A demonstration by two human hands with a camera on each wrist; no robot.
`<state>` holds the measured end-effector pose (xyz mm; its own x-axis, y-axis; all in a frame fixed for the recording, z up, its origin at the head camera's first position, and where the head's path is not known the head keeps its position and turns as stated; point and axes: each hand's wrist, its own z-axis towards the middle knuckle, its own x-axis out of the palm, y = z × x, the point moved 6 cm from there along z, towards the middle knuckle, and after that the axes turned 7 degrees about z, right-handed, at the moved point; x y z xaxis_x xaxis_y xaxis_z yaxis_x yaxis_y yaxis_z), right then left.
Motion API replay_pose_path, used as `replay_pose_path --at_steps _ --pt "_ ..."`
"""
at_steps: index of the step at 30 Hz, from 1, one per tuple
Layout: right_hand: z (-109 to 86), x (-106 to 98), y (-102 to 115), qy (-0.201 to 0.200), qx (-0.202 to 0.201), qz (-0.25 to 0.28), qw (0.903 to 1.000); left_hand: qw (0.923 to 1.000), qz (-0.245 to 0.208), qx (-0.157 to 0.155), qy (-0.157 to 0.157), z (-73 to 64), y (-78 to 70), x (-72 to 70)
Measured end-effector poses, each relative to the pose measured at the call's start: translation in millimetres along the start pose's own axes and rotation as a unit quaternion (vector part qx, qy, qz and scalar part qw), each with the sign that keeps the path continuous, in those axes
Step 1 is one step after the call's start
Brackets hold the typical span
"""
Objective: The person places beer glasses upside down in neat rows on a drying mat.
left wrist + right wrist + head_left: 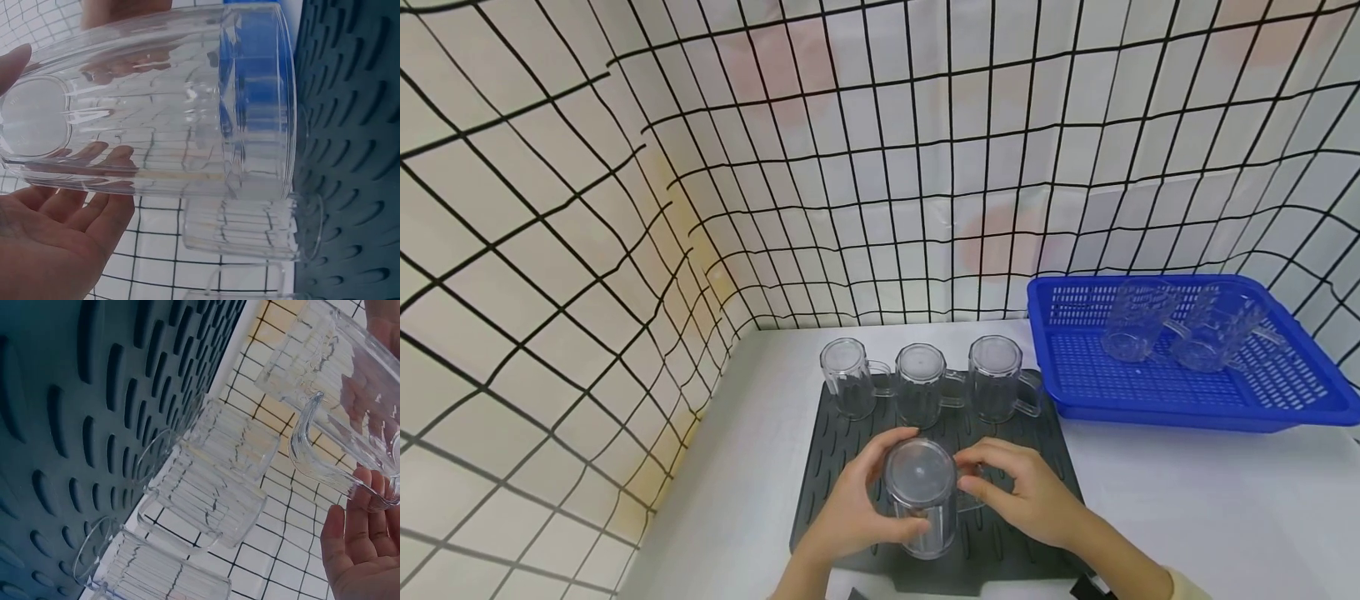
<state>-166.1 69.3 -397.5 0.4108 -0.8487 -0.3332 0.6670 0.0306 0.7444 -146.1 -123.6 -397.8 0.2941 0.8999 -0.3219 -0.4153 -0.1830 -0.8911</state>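
A clear glass mug [922, 492] is held upside down over the dark drying mat [842, 467], its rim close to the ribbed surface in the left wrist view. My left hand [857, 508] grips the mug's body, thumb at the front and fingers round the far side. At the handle [306, 450], my right hand [1026, 492] pinches near the base end with thumb and forefinger. Behind it, three more glass mugs stand inverted in a row on the mat: a left one [850, 379], a middle one [919, 387] and a right one [995, 379].
A blue plastic basket [1052, 375] sits at the right on the white table [700, 500], with two glass mugs [1138, 321] in it. Black wire grid [951, 167] walls in the back and sides. Something small and black [1086, 587] lies at the front edge.
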Motion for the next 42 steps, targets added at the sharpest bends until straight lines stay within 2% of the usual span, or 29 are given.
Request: replay_pose_path --at_steps 4,9,13,18,24,33,37,42 --pt "-0.4 4 -2 -0.004 -0.003 0.013 0.9999 0.9999 -0.007 0.011 0.0 -3.1 5.3 -0.9" --pt "-1.9 11 -7 -0.009 0.014 0.017 0.9997 0.9991 -0.031 0.029 0.008 -6.5 13.5 -2.9" --pt "-0.9 17 -10 -0.007 0.029 0.01 0.9995 0.9974 -0.067 0.023 0.012 -9.4 21.7 -4.4" --pt "1.8 23 -14 -0.009 0.038 0.011 0.9992 0.9956 -0.093 0.013 -0.005 -13.1 30.6 -8.3" --pt "7.1 31 -23 -0.019 0.062 0.026 0.9976 0.9946 -0.092 -0.018 -0.043 -19.1 43.6 -17.5" --pt "23.4 46 -42 -0.007 0.076 0.035 0.9965 0.9925 -0.053 -0.051 -0.098 -27.0 60.9 -36.5" --pt "32.2 53 -49 -0.005 0.079 0.031 0.9964 0.9913 -0.039 -0.062 -0.11 -28.6 67.0 -46.3" --pt "43.5 61 -58 -0.002 0.089 0.03 0.9956 0.9903 -0.041 -0.059 -0.119 -28.1 72.8 -57.5"
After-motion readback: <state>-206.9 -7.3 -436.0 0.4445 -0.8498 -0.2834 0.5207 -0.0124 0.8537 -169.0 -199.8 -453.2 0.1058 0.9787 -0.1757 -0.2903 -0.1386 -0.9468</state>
